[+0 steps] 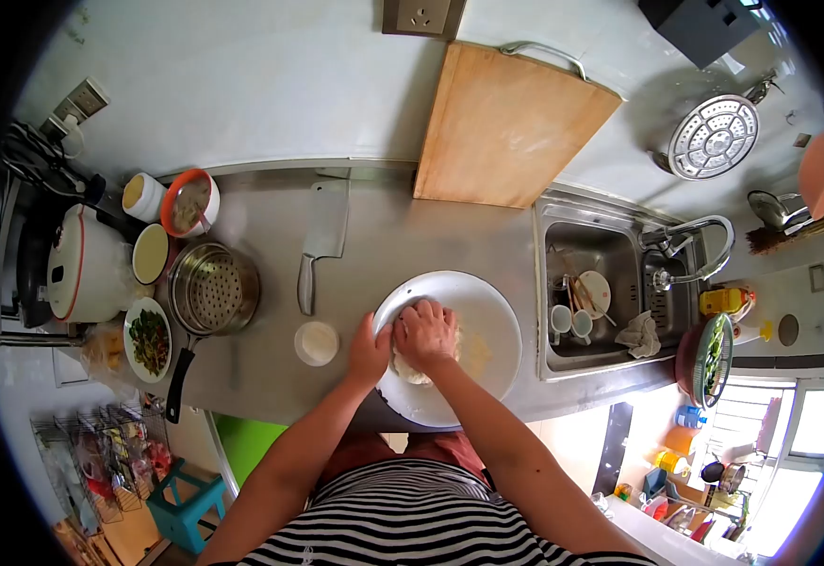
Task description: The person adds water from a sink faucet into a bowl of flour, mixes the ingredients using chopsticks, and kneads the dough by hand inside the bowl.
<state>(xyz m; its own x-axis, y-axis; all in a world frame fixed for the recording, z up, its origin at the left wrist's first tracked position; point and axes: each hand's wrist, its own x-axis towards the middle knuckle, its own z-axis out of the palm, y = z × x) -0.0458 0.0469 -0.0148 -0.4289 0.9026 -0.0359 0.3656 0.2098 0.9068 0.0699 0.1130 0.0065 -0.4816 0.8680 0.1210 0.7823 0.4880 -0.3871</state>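
Note:
A wide white bowl (492, 311) stands at the front of the steel counter. A pale lump of dough (410, 370) lies in its left half, mostly covered by my hands. My right hand (428, 335) presses down on the dough with its fingers curled over it. At the bowl's left rim, my left hand (369, 351) is closed around the edge, close beside the dough; some of its fingers are hidden. Yellowish crumbs or flour (476, 357) cling to the bowl's bottom on the right.
Left of the bowl are a small white-filled dish (317, 343), a cleaver (325, 222), a steamer pot (212, 288) and a plate of chopped greens (147, 341). A cutting board (516, 123) leans on the wall. The sink (549, 283) at right holds cups and chopsticks.

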